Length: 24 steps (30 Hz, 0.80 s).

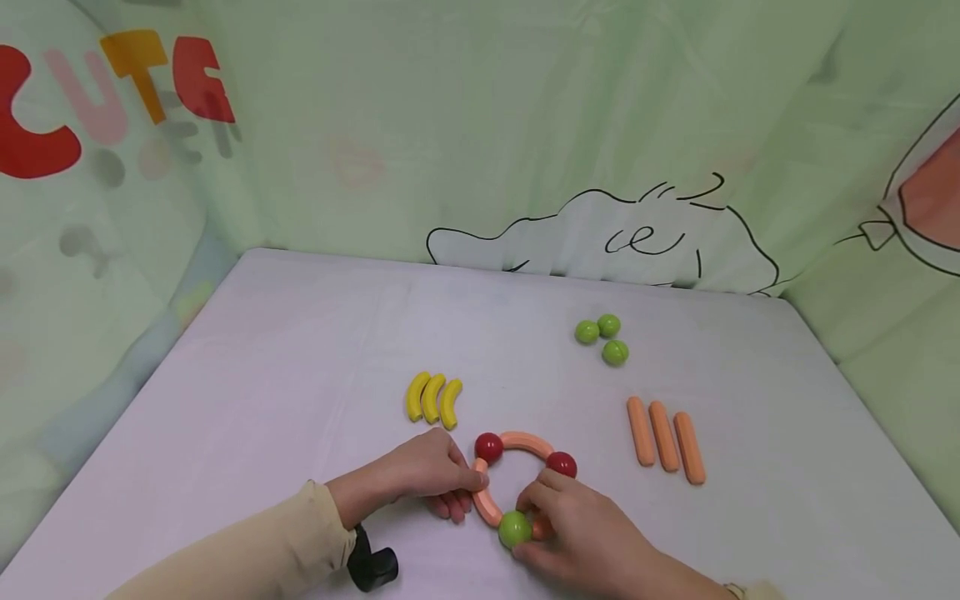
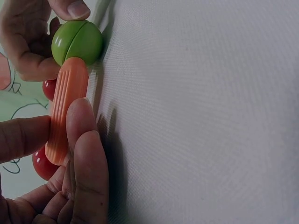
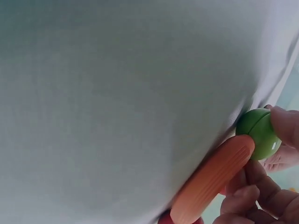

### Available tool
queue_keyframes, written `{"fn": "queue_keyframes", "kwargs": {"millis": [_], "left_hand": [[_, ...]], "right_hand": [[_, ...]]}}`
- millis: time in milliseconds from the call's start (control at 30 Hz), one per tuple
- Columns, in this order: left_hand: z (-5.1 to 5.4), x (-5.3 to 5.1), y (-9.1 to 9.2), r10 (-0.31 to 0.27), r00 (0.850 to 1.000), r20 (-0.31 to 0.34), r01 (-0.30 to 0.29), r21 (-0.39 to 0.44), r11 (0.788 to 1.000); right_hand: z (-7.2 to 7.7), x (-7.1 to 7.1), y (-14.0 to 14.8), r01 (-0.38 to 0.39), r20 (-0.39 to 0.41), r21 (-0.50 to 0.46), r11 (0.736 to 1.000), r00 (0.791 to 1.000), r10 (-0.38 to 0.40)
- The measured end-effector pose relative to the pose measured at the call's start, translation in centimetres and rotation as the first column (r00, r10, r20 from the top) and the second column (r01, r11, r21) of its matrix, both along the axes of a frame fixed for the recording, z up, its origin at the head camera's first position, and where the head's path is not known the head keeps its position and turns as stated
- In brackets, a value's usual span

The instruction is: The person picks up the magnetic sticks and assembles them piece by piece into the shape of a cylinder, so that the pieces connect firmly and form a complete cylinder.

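Note:
A ring of curved orange sticks and balls lies on the table in the head view. My left hand pinches the ring's left curved orange stick between thumb and fingers; the stick shows ridges in the left wrist view. My right hand pinches the green ball, which touches that stick's near end. One red ball sits at the stick's far end. Another curved orange stick links it to a second red ball. The right fingers partly hide a third orange stick.
Three yellow banana-shaped pieces lie beyond my left hand. Farther back, three green balls form a cluster. Three straight orange sticks lie to the right. A printed curtain borders the table at the back and sides.

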<state>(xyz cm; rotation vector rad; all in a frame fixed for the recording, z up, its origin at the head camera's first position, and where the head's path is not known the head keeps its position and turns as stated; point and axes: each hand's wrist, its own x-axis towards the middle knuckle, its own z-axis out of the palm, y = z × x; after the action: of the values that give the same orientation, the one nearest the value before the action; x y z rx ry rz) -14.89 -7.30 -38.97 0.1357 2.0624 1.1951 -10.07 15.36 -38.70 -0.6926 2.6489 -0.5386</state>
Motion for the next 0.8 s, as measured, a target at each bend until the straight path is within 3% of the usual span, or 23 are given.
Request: {"fn": "queue_keyframes", "kwargs": {"millis": [167, 400, 567, 800], "left_hand": [[0.04, 0.0, -0.02, 0.0, 1.0, 0.0, 0.0, -0.001, 1.0], [0.1, 0.06, -0.01, 0.004, 1.0, -0.003, -0.004, -0.007, 1.0], [0.09, 0.06, -0.01, 0.001, 1.0, -0.007, -0.001, -0.002, 1.0], [0.07, 0.04, 0.08, 0.0, 1.0, -0.004, 0.0, -0.012, 1.0]], "right_hand": [[-0.06, 0.18, -0.08, -0.016, -0.03, 0.022, 1.0, 0.999, 0.016], [-0.11, 0.08, 0.19, -0.023, 0.003, -0.041, 0.999, 1.0, 0.023], [-0.1, 0.04, -0.01, -0.021, 0.02, -0.031, 0.999, 1.0, 0.022], [0.0, 0.03, -0.22, -0.059, -0.023, -0.008, 0.998, 0.998, 0.059]]}}
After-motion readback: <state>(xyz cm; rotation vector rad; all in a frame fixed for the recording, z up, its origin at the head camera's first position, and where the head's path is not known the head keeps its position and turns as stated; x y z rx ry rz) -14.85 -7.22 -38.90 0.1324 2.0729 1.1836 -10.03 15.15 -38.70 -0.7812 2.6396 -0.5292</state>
